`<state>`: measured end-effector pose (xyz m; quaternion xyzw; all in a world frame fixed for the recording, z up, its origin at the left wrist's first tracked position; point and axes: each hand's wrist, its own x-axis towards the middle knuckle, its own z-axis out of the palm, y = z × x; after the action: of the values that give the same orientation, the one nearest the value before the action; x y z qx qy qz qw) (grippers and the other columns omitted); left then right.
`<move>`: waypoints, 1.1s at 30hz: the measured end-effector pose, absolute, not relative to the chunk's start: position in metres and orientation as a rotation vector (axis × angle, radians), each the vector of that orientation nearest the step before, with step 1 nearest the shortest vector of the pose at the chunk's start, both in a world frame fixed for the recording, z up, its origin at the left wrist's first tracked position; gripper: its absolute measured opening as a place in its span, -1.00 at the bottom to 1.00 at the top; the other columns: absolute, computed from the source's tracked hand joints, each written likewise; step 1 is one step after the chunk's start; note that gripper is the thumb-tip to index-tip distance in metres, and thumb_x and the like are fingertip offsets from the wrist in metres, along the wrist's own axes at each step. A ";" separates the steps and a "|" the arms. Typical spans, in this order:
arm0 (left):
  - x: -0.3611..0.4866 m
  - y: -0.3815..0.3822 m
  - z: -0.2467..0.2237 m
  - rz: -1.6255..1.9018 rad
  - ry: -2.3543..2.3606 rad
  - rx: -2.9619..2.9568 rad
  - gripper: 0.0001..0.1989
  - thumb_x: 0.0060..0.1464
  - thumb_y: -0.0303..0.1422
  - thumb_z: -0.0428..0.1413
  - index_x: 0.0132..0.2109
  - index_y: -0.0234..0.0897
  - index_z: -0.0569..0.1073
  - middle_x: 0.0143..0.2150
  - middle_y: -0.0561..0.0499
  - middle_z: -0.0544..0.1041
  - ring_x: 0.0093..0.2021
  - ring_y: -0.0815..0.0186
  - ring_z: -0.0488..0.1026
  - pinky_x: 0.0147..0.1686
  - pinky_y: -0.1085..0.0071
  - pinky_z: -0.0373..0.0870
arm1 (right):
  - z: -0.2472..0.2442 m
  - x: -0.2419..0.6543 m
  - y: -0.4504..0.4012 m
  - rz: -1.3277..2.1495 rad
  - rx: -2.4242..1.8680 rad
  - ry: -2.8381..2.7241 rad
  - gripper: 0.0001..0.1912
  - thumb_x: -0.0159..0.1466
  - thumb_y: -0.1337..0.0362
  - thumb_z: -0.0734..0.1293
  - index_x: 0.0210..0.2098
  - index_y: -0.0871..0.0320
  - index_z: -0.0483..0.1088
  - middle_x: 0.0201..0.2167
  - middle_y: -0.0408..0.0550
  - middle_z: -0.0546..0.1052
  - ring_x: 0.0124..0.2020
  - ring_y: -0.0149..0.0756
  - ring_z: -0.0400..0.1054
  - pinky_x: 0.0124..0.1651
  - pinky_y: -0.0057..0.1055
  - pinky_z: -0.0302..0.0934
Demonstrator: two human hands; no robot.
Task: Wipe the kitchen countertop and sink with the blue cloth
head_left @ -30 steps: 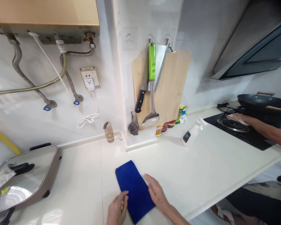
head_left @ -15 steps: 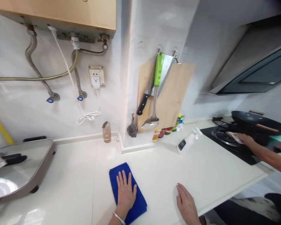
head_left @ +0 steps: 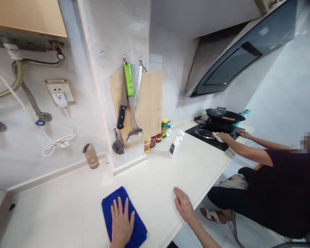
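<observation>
My left hand (head_left: 122, 220) lies flat with fingers spread on a folded blue cloth (head_left: 138, 230) on the white countertop (head_left: 155, 193). Nothing is gripped in it. To the right, near the counter's front edge, my right hand (head_left: 184, 205) rests on its side with fingers stretched out and close together, holding nothing visible. Beyond it stands a white spray bottle (head_left: 175, 146), apart from both hands. A clear brownish cup (head_left: 91, 156) stands by the wall at the back left.
At right, a seated person (head_left: 281, 182) holds a pale cloth (head_left: 218, 137) on the black cooktop (head_left: 222, 146), near a wok (head_left: 224, 116). A cutting board (head_left: 151, 103), knife (head_left: 121, 117), ladle (head_left: 134, 132) and steel scrubber (head_left: 118, 147) hang on the pillar. Condiment jars (head_left: 153, 141) line the wall.
My view has turned right, bringing more of the seated person and cooktop into sight; the pan at left has mostly left the picture. My hands stay in about the same places on the counter.
</observation>
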<state>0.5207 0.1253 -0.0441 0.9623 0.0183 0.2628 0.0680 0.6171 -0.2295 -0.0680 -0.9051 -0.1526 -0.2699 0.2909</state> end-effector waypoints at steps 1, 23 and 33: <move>0.516 0.131 -0.044 0.771 0.010 2.910 -0.42 0.25 -0.18 0.00 0.37 -0.18 0.25 0.46 -0.21 0.16 0.49 -0.15 -0.11 0.32 -0.26 0.17 | -0.068 0.617 -0.230 -0.720 -2.416 -0.405 -0.57 0.35 0.30 0.09 0.12 0.14 0.38 0.13 0.09 0.48 0.16 -0.14 0.37 0.22 0.01 0.36; 0.436 0.264 -0.015 0.343 1.014 2.852 -0.36 0.30 -0.10 -0.08 0.37 -0.41 0.25 0.46 -0.38 0.12 0.47 -0.26 -0.05 0.34 -0.26 0.05 | -0.099 0.618 -0.261 -0.710 -2.390 -0.661 -0.50 0.33 0.17 0.15 0.16 0.31 0.35 0.16 0.24 0.44 0.17 -0.03 0.36 0.22 -0.06 0.34; 0.464 0.256 -0.007 0.507 0.895 2.862 -0.30 0.28 -0.09 -0.03 0.43 -0.37 0.11 0.51 -0.35 -0.03 0.49 -0.34 -0.30 0.34 -0.35 -0.02 | -0.079 0.613 -0.262 -0.656 -2.483 -0.597 -0.48 0.28 0.15 0.16 0.10 0.33 0.39 0.08 0.27 0.48 0.02 0.08 0.45 0.07 0.01 0.40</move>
<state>0.4641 0.2558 -0.0070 0.9399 0.2940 0.1664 0.0501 0.6127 -0.2618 -0.0787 -0.9118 -0.2194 -0.2409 0.2498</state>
